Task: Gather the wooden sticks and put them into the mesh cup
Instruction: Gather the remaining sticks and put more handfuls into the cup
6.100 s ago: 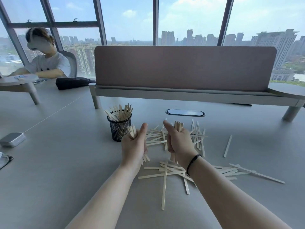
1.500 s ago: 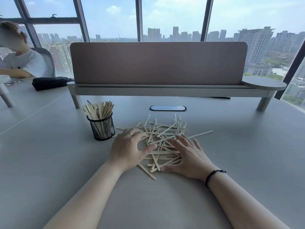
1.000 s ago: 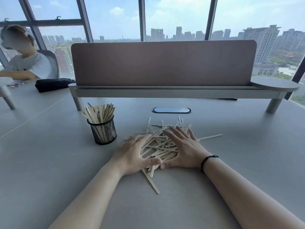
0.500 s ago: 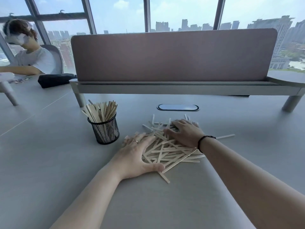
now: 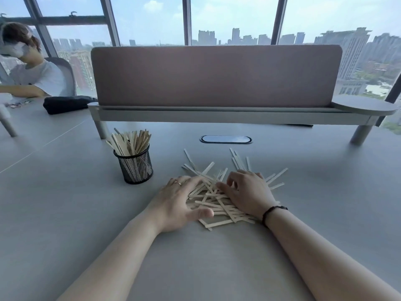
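Raking the loose sticks into one pile before the grab

The grey table [image 5: 65, 213] carries everything here; the mesh cup [image 5: 135, 165] stands at about 10 o'clock from the hands, already bristling with sticks, and the loose wooden sticks [image 5: 213, 203] lie criss-crossed between the two hands, with a few strays fanning out toward 12 and 2 o'clock. My take: squeeze the heap from both sides until the sticks line up roughly parallel, then pinch a bundle, otherwise the ends will snag on the cup's rim. Left hand [image 5: 180, 205] lies flat and spread, palm down on the pile's 9 o'clock edge, gripping nothing. Right hand [image 5: 247, 193] presses on the 3 o'clock side, fingers curled loosely onto the sticks, nothing lifted.
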